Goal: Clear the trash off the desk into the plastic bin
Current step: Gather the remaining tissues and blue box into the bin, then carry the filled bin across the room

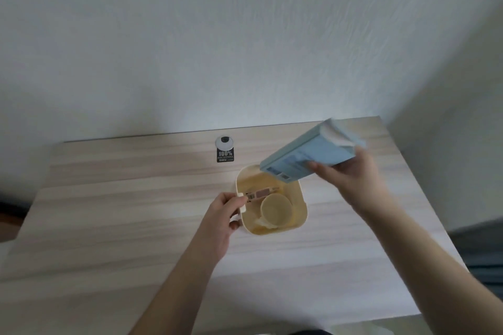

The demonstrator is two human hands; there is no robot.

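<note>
The left hand (pixel 221 213) grips the white handle (pixel 242 201) on the side of the cream bin (pixel 299 209), which stands on the worktop (pixel 136 198) between the 2 hands. The right hand (pixel 351 168) holds a pale blue box (pixel 307 155) tilted over the bin's far rim. Inside the bin lie a cup (pixel 275 211) and a wrapper (pixel 261 193).

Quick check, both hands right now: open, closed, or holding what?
Left hand: closed, gripping the bin by its white handle.
Right hand: closed, holding the blue box tilted above the bin.
</note>
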